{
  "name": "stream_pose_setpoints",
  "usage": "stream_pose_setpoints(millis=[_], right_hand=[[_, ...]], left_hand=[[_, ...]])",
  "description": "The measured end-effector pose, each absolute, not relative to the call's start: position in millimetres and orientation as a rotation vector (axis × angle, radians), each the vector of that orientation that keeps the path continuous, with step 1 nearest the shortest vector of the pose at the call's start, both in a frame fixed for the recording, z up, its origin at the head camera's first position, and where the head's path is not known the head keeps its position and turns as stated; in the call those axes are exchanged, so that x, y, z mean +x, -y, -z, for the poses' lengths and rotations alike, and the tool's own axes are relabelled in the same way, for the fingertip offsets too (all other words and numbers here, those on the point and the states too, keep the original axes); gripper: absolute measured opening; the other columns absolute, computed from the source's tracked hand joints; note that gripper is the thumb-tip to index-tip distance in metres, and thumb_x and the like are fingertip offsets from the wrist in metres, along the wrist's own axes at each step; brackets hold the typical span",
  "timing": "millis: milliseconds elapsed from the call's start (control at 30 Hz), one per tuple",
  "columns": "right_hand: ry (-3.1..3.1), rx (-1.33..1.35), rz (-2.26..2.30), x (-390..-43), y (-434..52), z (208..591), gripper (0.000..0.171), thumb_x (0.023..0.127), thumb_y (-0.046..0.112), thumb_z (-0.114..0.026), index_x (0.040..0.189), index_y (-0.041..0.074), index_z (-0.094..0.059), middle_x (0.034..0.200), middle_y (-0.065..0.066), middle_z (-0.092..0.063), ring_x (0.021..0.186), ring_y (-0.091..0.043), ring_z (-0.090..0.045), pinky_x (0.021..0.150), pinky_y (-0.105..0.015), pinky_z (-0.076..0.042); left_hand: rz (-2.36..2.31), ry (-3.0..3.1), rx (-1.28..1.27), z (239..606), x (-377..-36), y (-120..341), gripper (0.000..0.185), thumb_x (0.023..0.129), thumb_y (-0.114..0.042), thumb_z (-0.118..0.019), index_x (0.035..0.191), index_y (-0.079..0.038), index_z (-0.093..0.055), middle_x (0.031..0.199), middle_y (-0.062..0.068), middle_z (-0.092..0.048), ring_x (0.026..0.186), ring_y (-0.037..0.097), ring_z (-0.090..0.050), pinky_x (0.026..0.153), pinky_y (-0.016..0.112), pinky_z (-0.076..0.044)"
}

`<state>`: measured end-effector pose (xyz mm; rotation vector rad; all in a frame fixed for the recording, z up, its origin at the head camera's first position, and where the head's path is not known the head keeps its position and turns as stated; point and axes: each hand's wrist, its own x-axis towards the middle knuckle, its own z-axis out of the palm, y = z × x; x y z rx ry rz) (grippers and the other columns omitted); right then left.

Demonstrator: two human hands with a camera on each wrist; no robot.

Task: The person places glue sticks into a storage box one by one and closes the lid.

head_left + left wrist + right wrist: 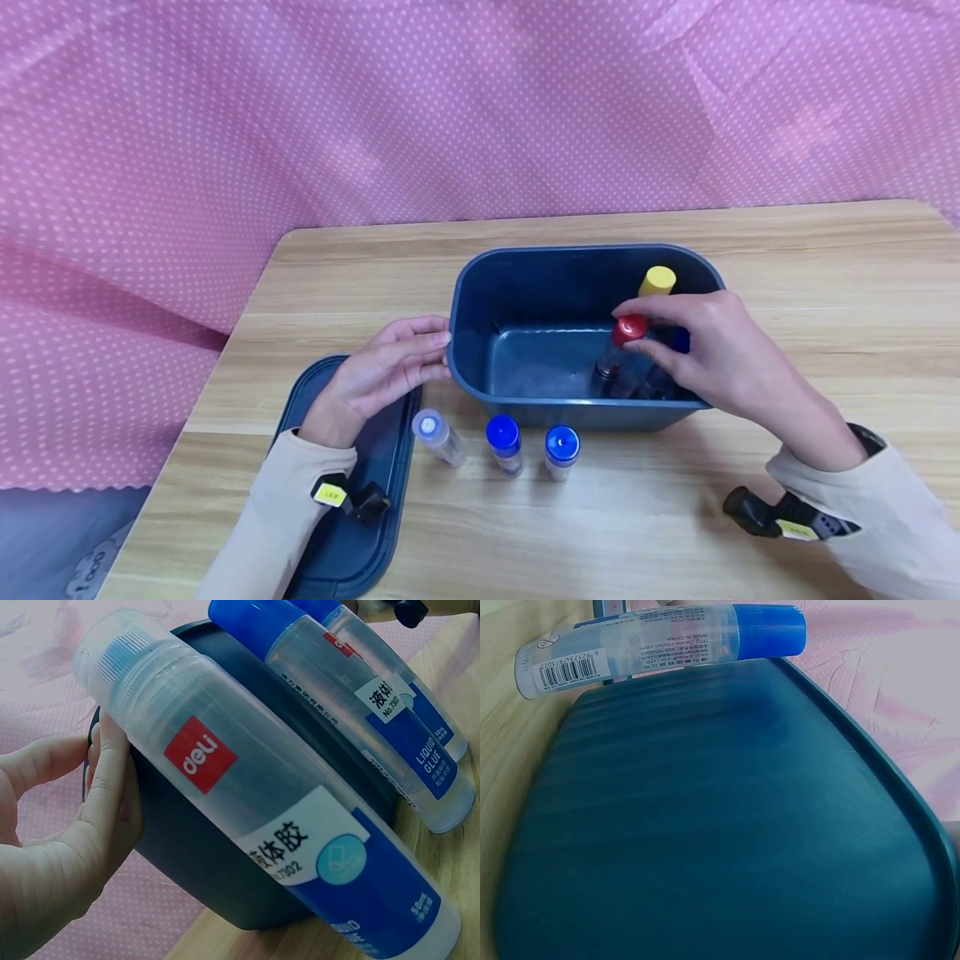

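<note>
A dark blue plastic bin [480,350] stands mid-table. My right hand [639,333] reaches into its right end and pinches a red-capped clear bottle [611,363] near the cap, holding it upright. Behind it a yellow-capped bottle [657,281] leans on the far wall, and a blue-capped one [679,340] is mostly hidden by my fingers. My left hand [429,346] rests straight fingers against the bin's left wall; the left wrist view shows those fingers [105,787] on the bin's rim [187,855]. In the right wrist view only the bin's outer wall [705,825] and a glue bottle [667,637] appear.
Three glue bottles stand before the bin: one clear-capped [438,436], two blue-capped [504,442] [561,450]. The bin's dark blue lid [378,483] lies flat at front left under my left forearm. Pink dotted cloth [150,208] hangs behind and left of the wooden table [825,275].
</note>
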<state>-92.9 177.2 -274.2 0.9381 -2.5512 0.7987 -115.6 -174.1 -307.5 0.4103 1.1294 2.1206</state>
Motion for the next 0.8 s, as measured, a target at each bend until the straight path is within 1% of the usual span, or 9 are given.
stream_pose_setpoints(millis=[267, 467, 533, 600, 667, 733, 800], right_hand=[[2.552, 0.955, -0.785, -92.2, -177.1, 276.5, 0.043, 0.067, -0.004, -0.084, 0.105, 0.008, -0.071, 0.093, -0.002, -0.072, 0.080, -0.013, -0.063, 0.075, -0.017, -0.053], [2.581, 0.957, -0.787, -92.4, -176.8, 277.3, 0.043, 0.067, -0.004, -0.083, 0.107, 0.008, -0.070, 0.095, -0.003, -0.072, 0.081, -0.015, -0.063, 0.072, -0.029, -0.057], [2.582, 0.957, -0.789, -92.7, -176.7, 277.4, 0.043, 0.068, -0.003, -0.083, 0.107, 0.008, -0.070, 0.095, -0.003, -0.072, 0.081, -0.015, -0.063, 0.072, -0.030, -0.057], [2.579, 0.943, -0.782, -92.8, -176.4, 277.0, 0.042, 0.069, -0.003, -0.083, 0.108, 0.008, -0.070, 0.096, -0.003, -0.072, 0.082, -0.015, -0.064, 0.073, -0.029, -0.056], [2.572, 0.926, -0.786, -92.7, -176.2, 276.7, 0.041, 0.071, -0.002, -0.082, 0.109, 0.007, -0.070, 0.097, -0.004, -0.072, 0.083, -0.016, -0.065, 0.076, -0.023, -0.055], [2.562, 0.904, -0.792, -92.6, -176.1, 276.6, 0.040, 0.072, -0.001, -0.081, 0.109, 0.007, -0.070, 0.098, -0.004, -0.072, 0.085, -0.017, -0.065, 0.079, -0.015, -0.050], [2.550, 0.887, -0.803, -92.6, -175.7, 276.3, 0.039, 0.073, -0.001, -0.081, 0.109, 0.008, -0.070, 0.099, -0.005, -0.073, 0.086, -0.019, -0.066, 0.082, -0.010, -0.047]], left_hand=[[-2.120, -1.145, 0.411, 308.5, -114.1, 173.6, 0.022, 0.100, 0.000, -0.046, 0.112, -0.005, -0.063, 0.100, 0.006, -0.068, 0.089, 0.015, -0.068, 0.085, 0.027, -0.057], [-2.120, -1.150, 0.400, 308.7, -113.8, 173.4, 0.021, 0.100, -0.001, -0.047, 0.111, -0.005, -0.064, 0.100, 0.006, -0.068, 0.089, 0.014, -0.068, 0.084, 0.027, -0.057], [-2.120, -1.151, 0.398, 309.4, -114.1, 173.6, 0.021, 0.099, 0.000, -0.047, 0.111, -0.005, -0.064, 0.100, 0.006, -0.068, 0.089, 0.014, -0.067, 0.085, 0.027, -0.057], [-2.119, -1.151, 0.397, 310.0, -114.3, 173.8, 0.021, 0.100, 0.000, -0.046, 0.111, -0.005, -0.063, 0.100, 0.006, -0.068, 0.089, 0.014, -0.067, 0.085, 0.027, -0.057], [-2.117, -1.152, 0.399, 310.5, -114.6, 174.1, 0.021, 0.100, 0.000, -0.046, 0.111, -0.004, -0.063, 0.099, 0.006, -0.068, 0.089, 0.014, -0.067, 0.085, 0.027, -0.057], [-2.116, -1.156, 0.402, 310.7, -114.7, 174.3, 0.021, 0.100, 0.000, -0.046, 0.111, -0.004, -0.063, 0.099, 0.006, -0.067, 0.089, 0.014, -0.067, 0.085, 0.027, -0.057], [-2.116, -1.161, 0.398, 310.3, -114.6, 174.1, 0.022, 0.100, 0.000, -0.046, 0.112, -0.005, -0.064, 0.099, 0.006, -0.067, 0.089, 0.014, -0.067, 0.085, 0.027, -0.057]])
